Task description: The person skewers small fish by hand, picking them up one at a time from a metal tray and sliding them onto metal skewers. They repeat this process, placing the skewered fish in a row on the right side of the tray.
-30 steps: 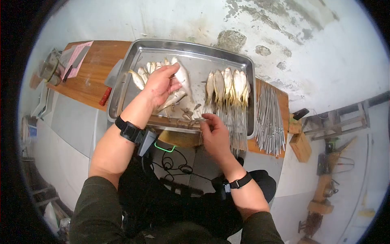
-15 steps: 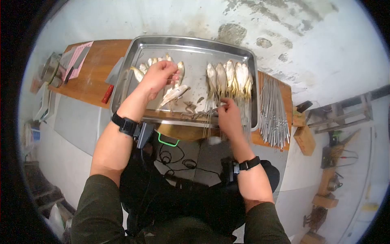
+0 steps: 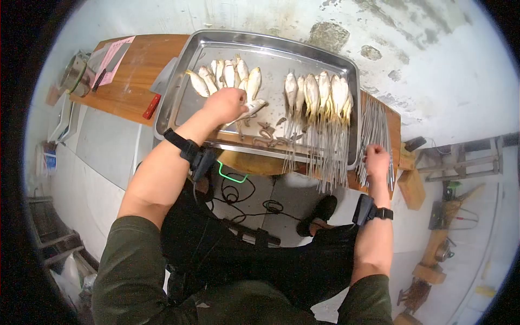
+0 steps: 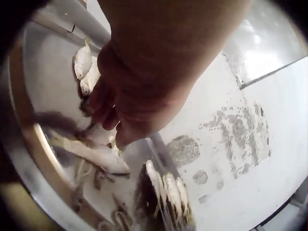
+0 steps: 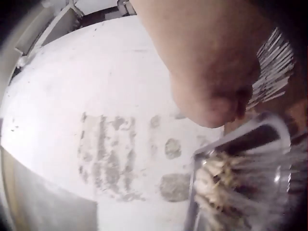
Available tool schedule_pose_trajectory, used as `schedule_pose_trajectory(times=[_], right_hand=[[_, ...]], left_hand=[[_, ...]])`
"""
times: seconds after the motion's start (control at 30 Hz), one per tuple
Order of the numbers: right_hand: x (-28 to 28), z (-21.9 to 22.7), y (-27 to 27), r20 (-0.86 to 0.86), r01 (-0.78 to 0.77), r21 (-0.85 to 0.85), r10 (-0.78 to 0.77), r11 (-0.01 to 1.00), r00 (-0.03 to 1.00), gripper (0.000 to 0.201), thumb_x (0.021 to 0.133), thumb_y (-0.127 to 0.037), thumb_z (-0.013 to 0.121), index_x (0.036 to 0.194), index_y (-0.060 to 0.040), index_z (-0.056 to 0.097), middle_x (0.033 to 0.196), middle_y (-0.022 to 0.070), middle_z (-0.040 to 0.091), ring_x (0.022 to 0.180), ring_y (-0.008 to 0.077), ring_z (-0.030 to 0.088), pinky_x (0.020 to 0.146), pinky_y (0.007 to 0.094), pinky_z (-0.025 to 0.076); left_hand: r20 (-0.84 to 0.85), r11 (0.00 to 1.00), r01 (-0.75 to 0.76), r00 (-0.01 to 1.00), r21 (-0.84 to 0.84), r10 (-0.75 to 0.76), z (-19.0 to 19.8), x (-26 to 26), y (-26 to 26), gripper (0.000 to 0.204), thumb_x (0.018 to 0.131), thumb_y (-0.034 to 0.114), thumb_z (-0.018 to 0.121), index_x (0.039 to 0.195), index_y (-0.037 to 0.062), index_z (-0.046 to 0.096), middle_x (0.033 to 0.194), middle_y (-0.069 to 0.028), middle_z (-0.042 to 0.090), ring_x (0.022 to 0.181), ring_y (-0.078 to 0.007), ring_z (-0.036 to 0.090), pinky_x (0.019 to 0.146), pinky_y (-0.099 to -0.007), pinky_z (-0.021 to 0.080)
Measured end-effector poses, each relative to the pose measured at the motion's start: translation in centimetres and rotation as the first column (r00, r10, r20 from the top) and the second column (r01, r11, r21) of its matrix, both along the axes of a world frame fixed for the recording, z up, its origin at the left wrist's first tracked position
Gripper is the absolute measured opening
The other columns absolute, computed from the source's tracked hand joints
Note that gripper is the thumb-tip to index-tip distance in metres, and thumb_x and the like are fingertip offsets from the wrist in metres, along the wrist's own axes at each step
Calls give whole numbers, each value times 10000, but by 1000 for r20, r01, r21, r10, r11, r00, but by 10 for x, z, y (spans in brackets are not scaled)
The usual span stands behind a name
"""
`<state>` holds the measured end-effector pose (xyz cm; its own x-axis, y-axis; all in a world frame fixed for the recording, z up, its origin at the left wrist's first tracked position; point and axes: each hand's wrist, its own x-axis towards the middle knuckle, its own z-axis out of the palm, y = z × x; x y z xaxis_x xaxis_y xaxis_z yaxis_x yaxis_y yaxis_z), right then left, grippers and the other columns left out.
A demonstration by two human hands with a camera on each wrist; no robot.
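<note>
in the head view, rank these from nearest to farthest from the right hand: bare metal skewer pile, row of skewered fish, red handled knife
1. Bare metal skewer pile, under the right hand, at the table's right end.
2. Row of skewered fish, in the tray's right half.
3. Red handled knife, left of the tray.

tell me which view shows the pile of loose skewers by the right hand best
The head view: the loose skewers lie in full beside the tray, with the right hand at their near ends. The right wrist view catches only some skewer tips behind the hand. The left wrist view shows none of them.
</note>
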<state>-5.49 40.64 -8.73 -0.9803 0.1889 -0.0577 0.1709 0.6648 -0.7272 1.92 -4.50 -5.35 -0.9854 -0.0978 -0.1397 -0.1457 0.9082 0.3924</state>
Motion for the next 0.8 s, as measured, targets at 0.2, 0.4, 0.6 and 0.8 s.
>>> schedule_pose_trajectory(times=[0.2,0.4,0.6,0.8], right_hand=[[19,-34,3,121,-374,414,357,830,926,263,702,-152,695,909,4,655,919,251,653,928,402,625,768,430,505],[25,-81,-8,207,-331,243,284,912,936,381,771,-305,647,1024,-21,653,982,249,649,991,412,609,818,449,493],[26,-100,-8,255,-163,264,94,951,962,440,762,-397,637,998,-27,672,999,251,649,981,431,607,826,475,493],[26,-105,-6,291,-112,351,5,930,957,496,769,-446,616,1007,-14,669,1008,258,646,989,438,605,835,487,488]], left_hand=[[48,985,81,996,-152,-75,-5,-3,20,331,756,293,710,952,39,629,974,-163,634,939,-348,612,806,-442,497],[11,964,99,995,-246,-99,-6,-4,33,255,814,234,586,910,2,628,959,-193,637,902,-360,626,786,-461,501],[63,965,111,993,-238,-99,9,-3,36,247,789,177,523,903,-13,632,888,-233,651,867,-382,631,769,-467,506],[53,984,33,998,-178,-24,1,-9,25,243,804,173,506,914,-5,629,893,-229,650,870,-386,626,790,-467,496]])
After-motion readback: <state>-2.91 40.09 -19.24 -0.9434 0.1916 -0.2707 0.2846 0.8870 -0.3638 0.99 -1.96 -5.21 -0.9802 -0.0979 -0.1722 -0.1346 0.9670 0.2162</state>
